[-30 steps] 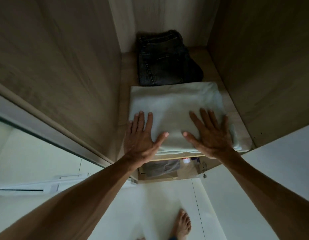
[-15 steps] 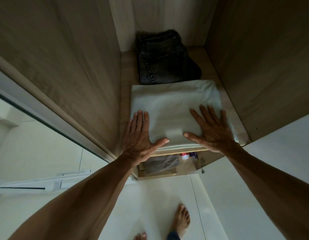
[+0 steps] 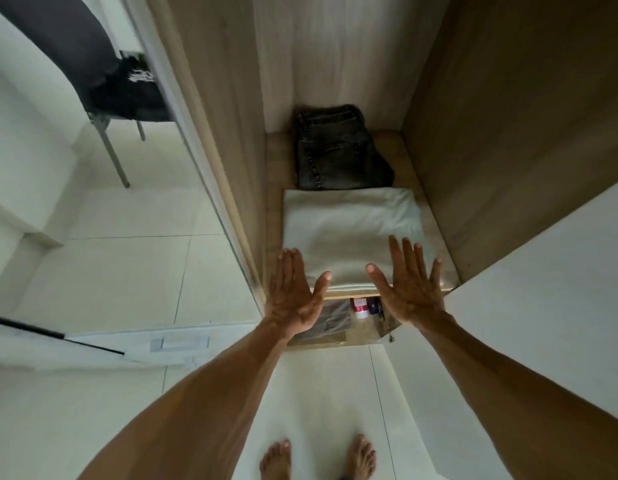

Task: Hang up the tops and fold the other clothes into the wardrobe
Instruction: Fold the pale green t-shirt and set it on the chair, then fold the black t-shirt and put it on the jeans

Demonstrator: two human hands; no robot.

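A folded pale garment (image 3: 352,230) lies flat at the front of a wooden wardrobe shelf (image 3: 274,202). Behind it sits a folded pair of dark jeans (image 3: 338,150). My left hand (image 3: 295,292) hovers at the shelf's front left, fingers straight, over the pale garment's near left corner. My right hand (image 3: 409,282) is spread flat over the garment's near right edge. Neither hand holds anything, and I cannot tell whether the fingertips still touch the cloth.
Wooden side walls close in the shelf left and right. A lower shelf holds a grey folded item (image 3: 330,322) and small containers (image 3: 361,306). A chair (image 3: 113,98) with dark clothes draped on it stands at the upper left on the tiled floor. My bare feet show below.
Both hands have drawn back from pressing the pale garment toward the shelf's front edge. My view has pulled back and swung left, bringing the chair into sight.
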